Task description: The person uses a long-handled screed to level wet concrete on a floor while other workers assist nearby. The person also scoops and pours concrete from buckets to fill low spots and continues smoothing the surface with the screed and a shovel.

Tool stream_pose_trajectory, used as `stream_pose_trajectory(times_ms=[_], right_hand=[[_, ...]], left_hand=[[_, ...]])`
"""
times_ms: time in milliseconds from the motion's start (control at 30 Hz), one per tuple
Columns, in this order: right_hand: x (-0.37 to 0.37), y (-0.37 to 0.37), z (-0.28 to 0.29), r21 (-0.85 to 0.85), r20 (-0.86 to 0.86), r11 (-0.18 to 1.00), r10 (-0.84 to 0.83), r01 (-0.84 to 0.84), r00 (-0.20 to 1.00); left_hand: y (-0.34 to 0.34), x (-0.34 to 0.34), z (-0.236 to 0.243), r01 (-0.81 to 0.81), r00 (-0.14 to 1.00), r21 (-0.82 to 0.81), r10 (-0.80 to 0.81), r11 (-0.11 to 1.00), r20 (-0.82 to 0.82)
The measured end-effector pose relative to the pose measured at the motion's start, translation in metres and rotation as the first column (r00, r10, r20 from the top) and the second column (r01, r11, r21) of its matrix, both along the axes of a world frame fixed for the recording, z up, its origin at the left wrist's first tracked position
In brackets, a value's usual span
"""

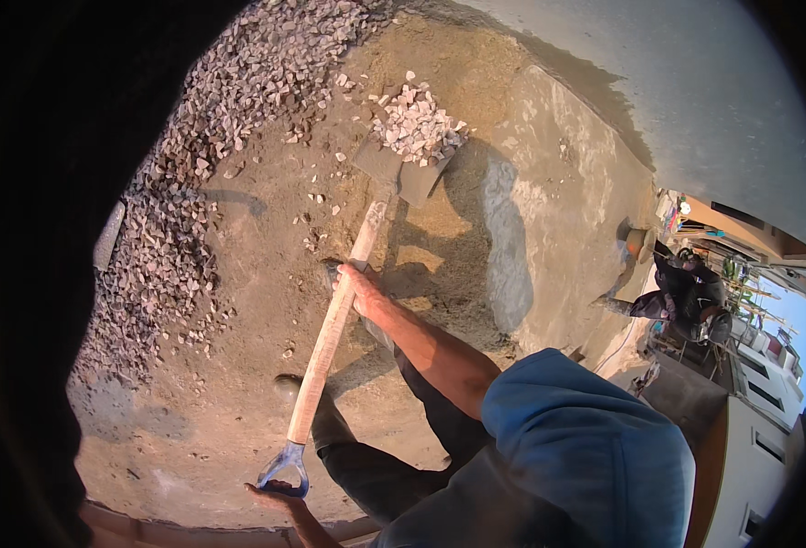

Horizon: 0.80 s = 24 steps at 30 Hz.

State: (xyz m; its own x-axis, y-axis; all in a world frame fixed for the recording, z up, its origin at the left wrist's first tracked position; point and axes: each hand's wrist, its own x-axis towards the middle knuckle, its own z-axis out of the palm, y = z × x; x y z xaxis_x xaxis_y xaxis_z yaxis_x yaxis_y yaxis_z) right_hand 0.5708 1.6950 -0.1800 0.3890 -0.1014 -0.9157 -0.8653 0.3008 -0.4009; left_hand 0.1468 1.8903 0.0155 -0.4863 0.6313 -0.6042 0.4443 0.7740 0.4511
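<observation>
A shovel [339, 315] with a pale wooden shaft and a blue D-shaped handle [284, 468] slants across the middle of the head view. My right hand [357, 288] is wrapped round the shaft partway down. At the handle's end, my left hand [277, 499] is on the grip, its fingers partly hidden by it. Light, angular gravel [418, 125] is heaped on and against the dark metal blade [403, 171], whose front edge is covered. My legs and boots [330, 420] stand beside the shaft on sandy ground.
A large gravel pile [175, 237] spreads along the left. Right of the blade lies a grey wet patch [505, 247], beside a smooth pale surface [567, 173]. Farther right, a person in dark clothes [681, 292] stands near a hat-wearing figure [640, 245] and buildings [764, 429].
</observation>
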Motion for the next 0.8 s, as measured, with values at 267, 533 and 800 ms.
stream_pose_trajectory(times_ms=[267,533,800], right_hand=[[0.186,-0.274,0.061,-0.441,0.261,0.89,0.007,0.113,0.965],[0.315,-0.442,0.175,-0.84,-0.465,0.031,0.474,-0.541,0.748],[0.126,-0.388,0.154,-0.519,0.241,0.83,-0.086,0.203,0.967]], left_hand=[[-0.111,0.237,0.047,0.434,0.817,-0.439,-0.139,0.787,0.56],[-0.197,0.401,0.133,0.375,0.666,-0.753,0.408,0.541,0.625],[-0.081,0.286,0.134,0.704,0.48,-0.316,-0.098,0.636,0.872]])
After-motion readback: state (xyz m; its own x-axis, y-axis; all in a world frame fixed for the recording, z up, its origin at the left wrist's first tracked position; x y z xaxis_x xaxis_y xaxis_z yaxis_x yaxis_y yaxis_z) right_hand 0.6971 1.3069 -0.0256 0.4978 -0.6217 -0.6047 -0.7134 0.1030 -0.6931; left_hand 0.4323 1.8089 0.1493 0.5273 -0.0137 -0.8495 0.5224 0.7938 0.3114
